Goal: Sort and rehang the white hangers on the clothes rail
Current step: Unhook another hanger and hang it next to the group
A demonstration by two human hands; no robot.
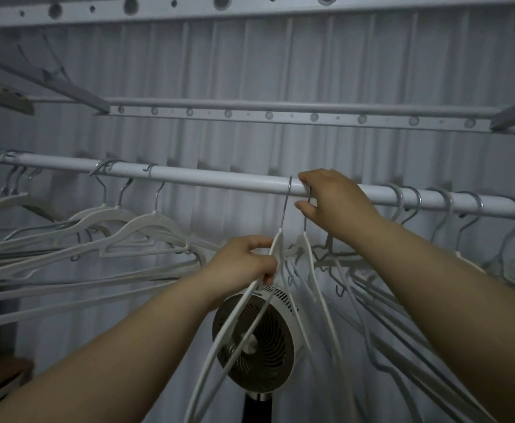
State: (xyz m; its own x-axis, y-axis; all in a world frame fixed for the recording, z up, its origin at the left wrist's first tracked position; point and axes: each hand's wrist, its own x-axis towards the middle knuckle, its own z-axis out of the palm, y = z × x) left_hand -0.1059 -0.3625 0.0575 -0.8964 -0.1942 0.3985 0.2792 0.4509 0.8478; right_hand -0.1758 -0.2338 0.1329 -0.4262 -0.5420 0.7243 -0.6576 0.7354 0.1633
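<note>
Pleated white curtains (250, 71) hang behind the clothes rail (219, 178), and the job looks roughly midway: tangled white hangers (146, 222) crowd its left end, a tidier row (445, 206) its right, with bare rail between. Just below the rail's middle the left hand (244, 261) closes tight round the neck of one hanger (276, 239) whose hook meets the rail, while the right hand (332, 203) curls over the rail itself, thumb beneath, pinching the hook of the neighbouring hanger (306, 242).
</note>
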